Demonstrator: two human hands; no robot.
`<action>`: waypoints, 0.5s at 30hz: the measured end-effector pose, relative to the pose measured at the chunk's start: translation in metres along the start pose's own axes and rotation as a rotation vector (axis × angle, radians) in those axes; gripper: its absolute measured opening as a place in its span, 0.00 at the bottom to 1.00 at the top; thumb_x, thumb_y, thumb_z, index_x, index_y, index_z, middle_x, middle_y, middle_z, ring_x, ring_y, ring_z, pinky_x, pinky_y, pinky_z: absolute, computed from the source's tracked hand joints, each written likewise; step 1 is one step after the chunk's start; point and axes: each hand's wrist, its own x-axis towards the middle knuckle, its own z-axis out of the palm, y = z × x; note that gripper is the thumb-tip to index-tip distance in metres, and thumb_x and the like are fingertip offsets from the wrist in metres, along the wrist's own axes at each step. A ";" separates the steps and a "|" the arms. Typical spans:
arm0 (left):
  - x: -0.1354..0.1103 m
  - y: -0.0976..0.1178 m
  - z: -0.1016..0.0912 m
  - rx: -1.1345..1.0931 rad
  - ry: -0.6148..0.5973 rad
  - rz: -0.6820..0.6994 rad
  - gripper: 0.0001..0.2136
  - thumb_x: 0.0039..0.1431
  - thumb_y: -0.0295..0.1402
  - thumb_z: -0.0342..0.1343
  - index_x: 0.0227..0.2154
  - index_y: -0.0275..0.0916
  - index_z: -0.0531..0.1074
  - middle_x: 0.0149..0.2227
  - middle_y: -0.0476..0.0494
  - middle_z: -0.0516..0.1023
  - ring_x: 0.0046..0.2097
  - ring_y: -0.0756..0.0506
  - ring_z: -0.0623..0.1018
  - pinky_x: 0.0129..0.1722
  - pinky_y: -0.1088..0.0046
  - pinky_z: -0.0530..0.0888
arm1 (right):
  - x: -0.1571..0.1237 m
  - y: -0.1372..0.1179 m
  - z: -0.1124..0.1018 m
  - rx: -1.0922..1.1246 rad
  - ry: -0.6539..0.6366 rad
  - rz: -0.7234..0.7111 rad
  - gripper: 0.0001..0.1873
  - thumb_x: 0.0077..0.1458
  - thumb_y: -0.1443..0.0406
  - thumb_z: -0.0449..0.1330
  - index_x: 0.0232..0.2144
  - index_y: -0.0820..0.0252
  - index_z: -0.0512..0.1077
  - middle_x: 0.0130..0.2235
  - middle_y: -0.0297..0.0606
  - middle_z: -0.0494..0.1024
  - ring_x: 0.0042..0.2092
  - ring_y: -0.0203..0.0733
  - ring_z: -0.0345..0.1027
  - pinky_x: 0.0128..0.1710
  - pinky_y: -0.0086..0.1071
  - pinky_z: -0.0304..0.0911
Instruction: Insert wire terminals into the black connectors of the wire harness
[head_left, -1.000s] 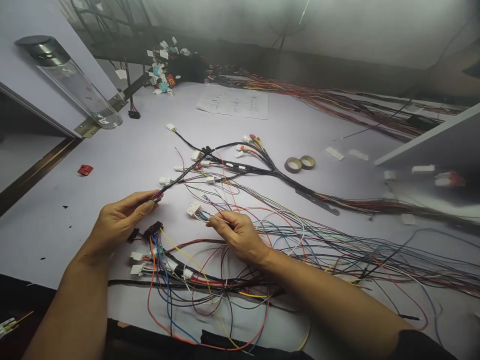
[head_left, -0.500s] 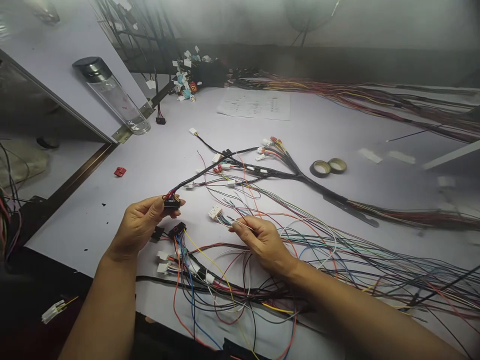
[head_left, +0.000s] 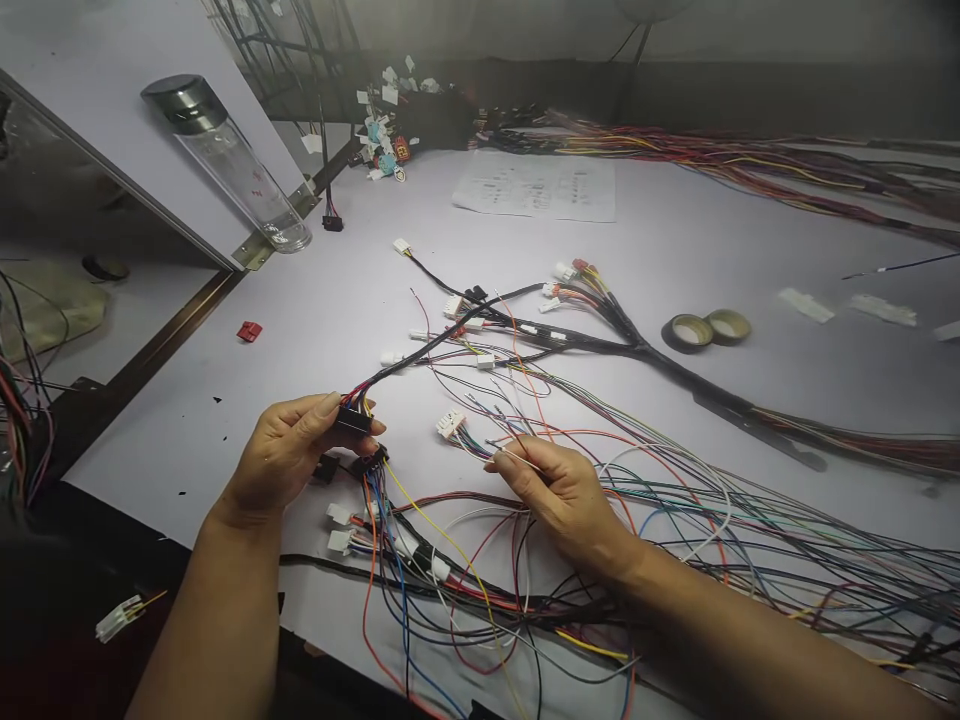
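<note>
My left hand (head_left: pixel 289 455) grips a black connector (head_left: pixel 354 418) at the end of a black-sleeved branch of the wire harness (head_left: pixel 585 330). My right hand (head_left: pixel 559 490) pinches a thin white wire (head_left: pixel 517 458) just right of a white connector (head_left: pixel 450 424) with coloured leads. A second black connector (head_left: pixel 371 462) with blue, orange and yellow wires lies just below my left fingers. Loose coloured wires (head_left: pixel 712 510) spread over the white table (head_left: pixel 225 400) to the right.
Two tape rolls (head_left: pixel 705 330) lie right of the harness trunk. A printed sheet (head_left: pixel 536 187) lies at the back. A clear bottle (head_left: pixel 232 165) with a dark cap leans at the back left. A small red part (head_left: pixel 248 331) lies left. More wire bundles (head_left: pixel 750 165) run along the far edge.
The view has shifted left and slightly down. My left hand turned the black connector and holds it more firmly; my right hand keeps its pinch on the thin wire.
</note>
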 end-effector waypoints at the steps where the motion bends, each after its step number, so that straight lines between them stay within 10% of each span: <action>1: 0.000 0.000 0.000 -0.004 0.001 -0.006 0.12 0.60 0.39 0.57 0.33 0.35 0.80 0.32 0.40 0.83 0.28 0.44 0.80 0.32 0.67 0.79 | 0.000 0.000 0.000 -0.001 0.002 0.003 0.17 0.64 0.59 0.53 0.25 0.61 0.67 0.23 0.29 0.62 0.27 0.31 0.55 0.28 0.26 0.53; 15: 0.006 -0.006 0.002 0.223 0.139 0.044 0.14 0.59 0.44 0.57 0.36 0.39 0.80 0.35 0.41 0.82 0.32 0.43 0.81 0.36 0.63 0.79 | 0.000 0.000 0.000 0.005 0.011 -0.010 0.15 0.63 0.60 0.54 0.28 0.62 0.72 0.24 0.30 0.65 0.27 0.31 0.58 0.29 0.26 0.55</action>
